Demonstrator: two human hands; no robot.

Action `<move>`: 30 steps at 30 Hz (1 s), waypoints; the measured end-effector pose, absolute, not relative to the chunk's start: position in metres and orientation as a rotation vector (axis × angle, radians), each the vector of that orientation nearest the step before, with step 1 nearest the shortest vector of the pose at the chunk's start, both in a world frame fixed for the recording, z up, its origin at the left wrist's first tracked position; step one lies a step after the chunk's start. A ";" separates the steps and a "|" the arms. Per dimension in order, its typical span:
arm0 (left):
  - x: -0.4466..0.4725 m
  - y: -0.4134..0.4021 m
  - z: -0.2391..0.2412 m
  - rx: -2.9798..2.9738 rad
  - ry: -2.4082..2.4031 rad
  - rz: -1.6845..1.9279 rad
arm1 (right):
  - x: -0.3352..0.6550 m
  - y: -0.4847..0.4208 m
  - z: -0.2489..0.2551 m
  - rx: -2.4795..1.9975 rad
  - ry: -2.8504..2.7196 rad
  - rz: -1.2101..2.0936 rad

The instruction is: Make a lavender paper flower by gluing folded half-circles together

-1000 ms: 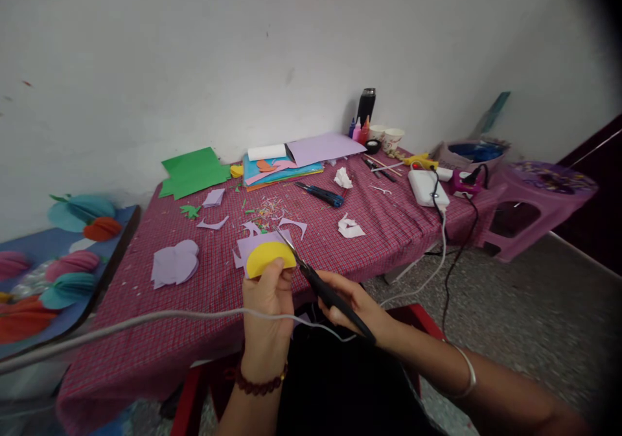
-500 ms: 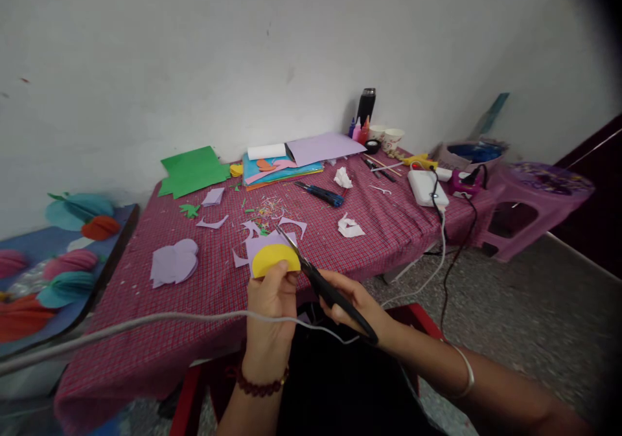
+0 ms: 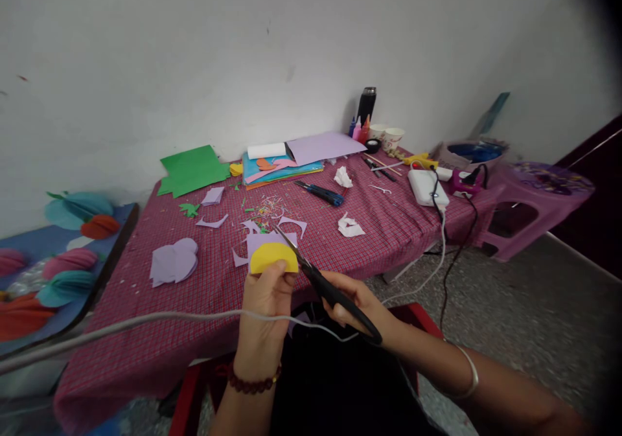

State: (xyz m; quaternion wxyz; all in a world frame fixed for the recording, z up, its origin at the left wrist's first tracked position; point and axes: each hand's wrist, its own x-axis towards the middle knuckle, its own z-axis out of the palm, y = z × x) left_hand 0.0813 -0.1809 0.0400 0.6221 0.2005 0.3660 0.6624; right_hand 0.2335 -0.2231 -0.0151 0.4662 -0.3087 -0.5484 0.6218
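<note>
- The left hand [image 3: 267, 293] is pinching the lower edge of a yellow paper piece [image 3: 273, 254], thumb on top.
- That piece is extending toward 12 o'clock from the thumb, overlying purple paper [image 3: 254, 243].
- The right hand [image 3: 362, 298] is gripping scissors [image 3: 318, 280], blades pointing toward 10–11 o'clock.
- Purple cutouts [image 3: 175, 262] are lying between 9 and 10 o'clock from the left hand.

PASS: tablecloth [image 3: 396, 223] between front tissue [image 3: 350, 226] and white box [image 3: 426, 188] | BLOCK: cable [image 3: 184, 317] across near side
</note>
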 end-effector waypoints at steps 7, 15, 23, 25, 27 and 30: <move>0.075 -0.181 0.044 0.547 0.895 1.493 | 0.244 -0.226 -0.004 -0.778 -1.411 1.534; 0.076 -0.178 0.046 0.557 0.919 1.438 | 0.256 -0.227 0.001 -0.826 -1.404 1.587; 0.079 -0.176 0.045 0.554 0.965 1.400 | 0.264 -0.228 -0.005 -0.802 -1.430 1.579; 0.079 -0.175 0.044 0.546 0.965 1.394 | 0.265 -0.228 -0.005 -0.816 -1.434 1.577; 0.079 -0.175 0.043 0.541 0.954 1.387 | 0.267 -0.228 -0.005 -0.843 -1.438 1.576; 0.078 -0.175 0.043 0.551 0.933 1.367 | 0.270 -0.228 -0.004 -0.855 -1.437 1.586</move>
